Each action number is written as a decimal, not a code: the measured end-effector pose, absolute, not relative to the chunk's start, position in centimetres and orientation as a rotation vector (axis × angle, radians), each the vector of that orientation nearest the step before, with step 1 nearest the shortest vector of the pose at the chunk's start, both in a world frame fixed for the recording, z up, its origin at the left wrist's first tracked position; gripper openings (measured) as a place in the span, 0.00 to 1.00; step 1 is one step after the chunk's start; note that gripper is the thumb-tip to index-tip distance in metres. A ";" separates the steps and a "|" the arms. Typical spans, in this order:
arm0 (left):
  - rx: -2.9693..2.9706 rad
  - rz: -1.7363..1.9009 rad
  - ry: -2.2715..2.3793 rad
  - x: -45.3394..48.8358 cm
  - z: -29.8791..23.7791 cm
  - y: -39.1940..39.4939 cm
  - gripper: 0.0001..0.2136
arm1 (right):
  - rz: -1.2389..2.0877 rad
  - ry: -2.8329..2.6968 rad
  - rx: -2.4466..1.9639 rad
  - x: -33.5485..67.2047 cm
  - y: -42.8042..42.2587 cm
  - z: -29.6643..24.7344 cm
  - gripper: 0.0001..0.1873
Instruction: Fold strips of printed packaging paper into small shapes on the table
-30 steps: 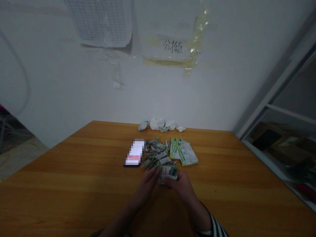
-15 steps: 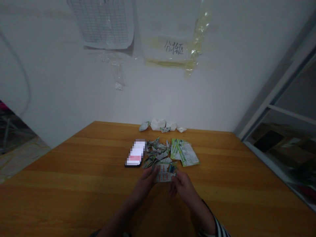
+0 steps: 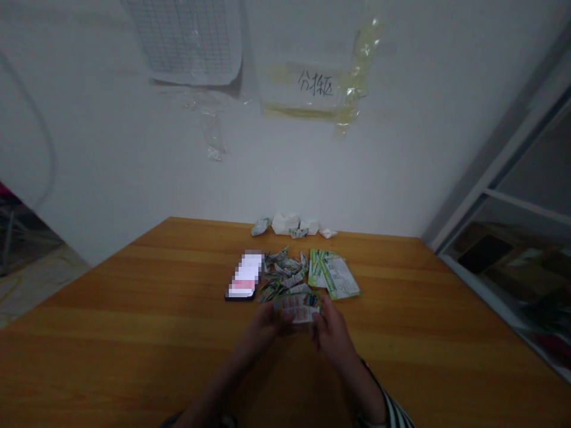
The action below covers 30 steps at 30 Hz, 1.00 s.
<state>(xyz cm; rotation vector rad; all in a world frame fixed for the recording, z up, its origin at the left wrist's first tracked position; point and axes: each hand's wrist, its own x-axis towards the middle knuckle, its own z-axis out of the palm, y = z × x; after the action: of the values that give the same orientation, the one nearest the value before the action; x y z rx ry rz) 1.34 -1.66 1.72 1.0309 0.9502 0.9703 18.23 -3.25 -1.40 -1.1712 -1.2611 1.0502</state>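
the left hand (image 3: pixel 266 324) clamps fingers on the packet (image 3: pixel 298 308) at nine o'clock; the right hand (image 3: pixel 332 328) seemingly pinches it at three.

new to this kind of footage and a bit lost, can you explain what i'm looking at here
No machine here, just a person's left hand and right hand, seen from one camera worn on the head, looking forward and down. Both hands hold a small printed piece between them. Beyond it, on the wooden table, lies a heap of crumpled printed pieces, with a phone on its left and flat green-and-white packets on its right. White wads sit at the back near the wall.
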 end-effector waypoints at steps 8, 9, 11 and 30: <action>0.928 1.104 0.902 1.7 2.1 -1.6 0.23 | 1.242 -1.067 -1.089 18.1 -3.0 -1.8 0.29; 0.908 1.143 0.931 2.0 1.7 -1.5 0.24 | 1.216 -1.028 -1.073 17.6 -3.2 -2.0 0.30; 0.860 1.190 0.951 2.6 1.2 -1.3 0.23 | 1.218 -1.013 -1.026 16.3 -3.8 -2.3 0.29; 1.080 1.034 0.837 1.1 2.9 -1.9 0.28 | 0.890 -1.637 -0.921 20.4 -3.6 1.8 0.14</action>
<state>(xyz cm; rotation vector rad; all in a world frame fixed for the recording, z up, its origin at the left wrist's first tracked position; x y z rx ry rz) 1.06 -1.89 2.93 1.0798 0.8368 1.0341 20.38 -3.55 1.79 -0.9206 -1.6365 0.8899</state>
